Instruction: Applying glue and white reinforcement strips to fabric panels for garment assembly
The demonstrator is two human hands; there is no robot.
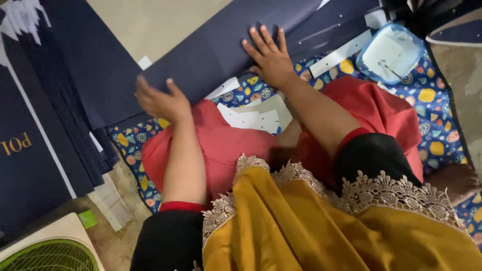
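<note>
Pressing two hands, left hand [159, 102] and right hand [269, 56], on one navy sheet [211, 55]

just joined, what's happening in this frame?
A person sits on a patterned mat on the floor, both hands on a large dark navy sheet. The right hand presses flat on it; the left hand rests at its near edge. White paper pieces lie on the lap, and a clear plastic container sits to the right.

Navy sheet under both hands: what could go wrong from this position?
The right hand presses flat on the navy sheet while the left hand only touches its near edge, so the sheet could skew or crease. White paper strips lie loose on the lap and may slide off. The open container sits close by and could get knocked.
</note>
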